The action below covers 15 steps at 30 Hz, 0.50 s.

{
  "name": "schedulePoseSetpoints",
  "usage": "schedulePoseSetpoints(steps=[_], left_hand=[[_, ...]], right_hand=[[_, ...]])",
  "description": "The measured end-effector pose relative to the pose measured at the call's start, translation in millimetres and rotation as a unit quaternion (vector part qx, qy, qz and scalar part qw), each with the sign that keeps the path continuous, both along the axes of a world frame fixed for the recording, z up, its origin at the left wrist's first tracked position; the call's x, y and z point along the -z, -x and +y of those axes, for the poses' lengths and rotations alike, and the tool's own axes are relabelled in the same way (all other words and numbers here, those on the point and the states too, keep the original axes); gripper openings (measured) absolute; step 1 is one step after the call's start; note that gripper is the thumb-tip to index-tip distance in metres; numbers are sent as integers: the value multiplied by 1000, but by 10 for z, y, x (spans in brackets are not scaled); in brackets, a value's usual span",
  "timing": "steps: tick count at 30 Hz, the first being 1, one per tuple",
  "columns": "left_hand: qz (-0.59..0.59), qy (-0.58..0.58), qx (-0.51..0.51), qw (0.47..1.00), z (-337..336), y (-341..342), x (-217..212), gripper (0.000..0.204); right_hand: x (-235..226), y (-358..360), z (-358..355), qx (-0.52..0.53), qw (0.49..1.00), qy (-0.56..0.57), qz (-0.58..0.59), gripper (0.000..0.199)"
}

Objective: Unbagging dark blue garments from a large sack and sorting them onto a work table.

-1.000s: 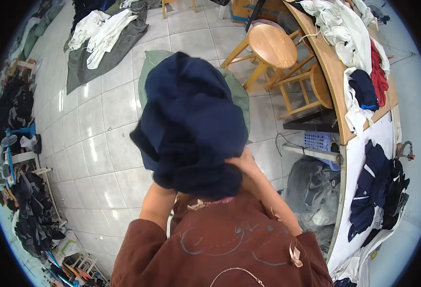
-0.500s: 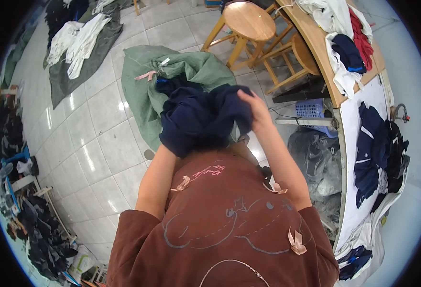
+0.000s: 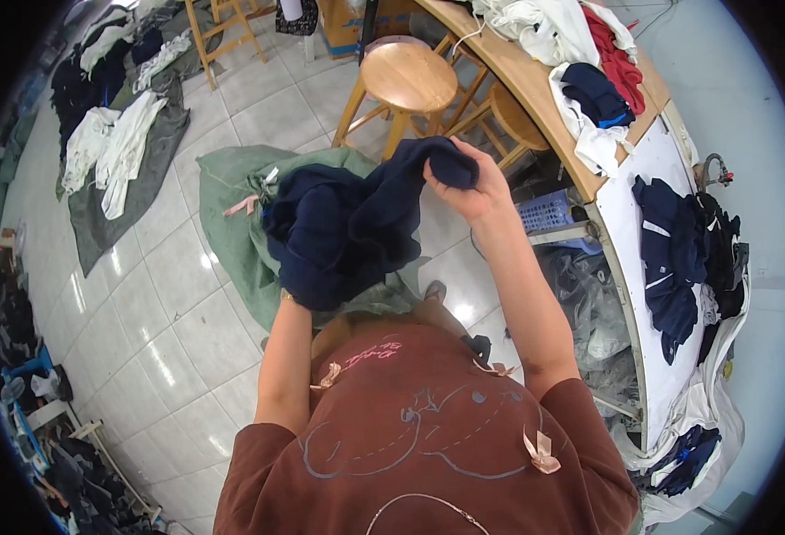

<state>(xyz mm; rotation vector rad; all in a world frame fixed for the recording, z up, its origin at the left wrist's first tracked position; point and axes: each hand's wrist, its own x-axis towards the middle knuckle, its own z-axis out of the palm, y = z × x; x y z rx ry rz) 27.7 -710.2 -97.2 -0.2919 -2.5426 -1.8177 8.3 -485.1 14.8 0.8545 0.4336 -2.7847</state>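
A bunched navy blue garment (image 3: 343, 227) hangs in front of me, over a green cloth sack (image 3: 227, 192) on the floor. My right hand (image 3: 471, 183) is closed on one end of the garment, pulling it up and out to the right as a narrow, sleeve-like length. Under the other side of the bundle my left forearm (image 3: 285, 357) disappears at the wrist, so those fingers are hidden by the fabric. A pink tie (image 3: 241, 206) lies on the sack's edge beside the garment.
Wooden stools (image 3: 410, 76) stand ahead, next to a curved worktable (image 3: 499, 62) piled with white, red and navy clothes. To the right, more navy garments (image 3: 670, 259) lie on a white surface, with a blue basket (image 3: 548, 214) below. White clothes (image 3: 125, 152) lie on a grey cloth at far left.
My right hand has lifted the garment's end up and away from the bundle, stretching it out. The bundle and my left arm have shifted slightly left, and the view has tilted.
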Motion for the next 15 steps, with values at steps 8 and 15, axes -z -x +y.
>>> schedulePoseSetpoints(steps=[8, 15], left_hand=[[110, 74, 32, 991, -227, 306, -180, 51], [193, 155, 46, 968, 318, 296, -395, 51]], right_hand=[[-399, 168, 260, 30, 992, 17, 121, 17], [-642, 211, -332, -26, 988, -137, 66, 27]])
